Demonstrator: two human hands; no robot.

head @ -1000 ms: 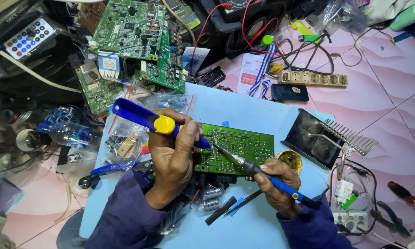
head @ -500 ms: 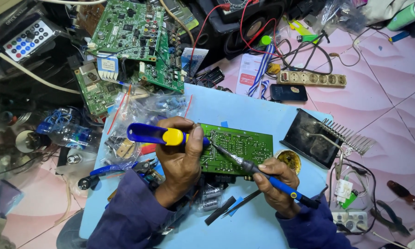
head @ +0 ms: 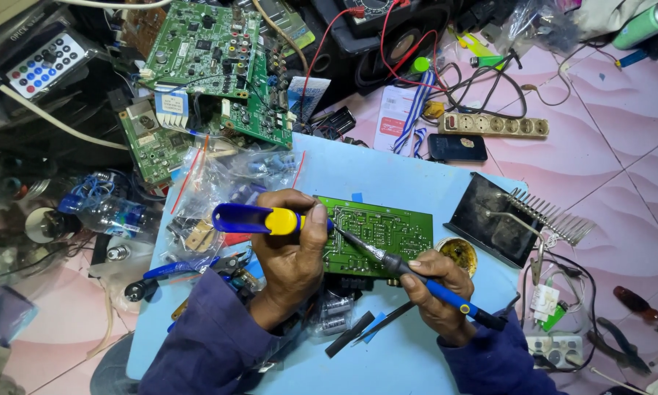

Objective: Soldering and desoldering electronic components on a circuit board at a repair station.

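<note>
A green circuit board (head: 387, 232) lies solder side up on a light blue work mat (head: 402, 175). My left hand (head: 294, 249) grips a blue and yellow desoldering pump (head: 254, 219), with its tip at the board's left part. My right hand (head: 435, 289) holds a blue-handled soldering iron (head: 417, 278) like a pen. Its metal tip reaches the same spot on the board, next to the pump's nozzle. Both sleeves are dark blue.
Several green circuit boards (head: 212, 66) lie at the back left beside a remote control (head: 40, 64). A black soldering stand (head: 493, 223), a round flux tin (head: 457, 252), a power strip (head: 493, 126), a phone (head: 457, 148), clear bags of parts (head: 219, 183) and blue pliers (head: 175, 269) surround the mat.
My left hand has lowered the desoldering pump from a slant to nearly level and brought it closer to the board. The right hand and the iron stay in place.
</note>
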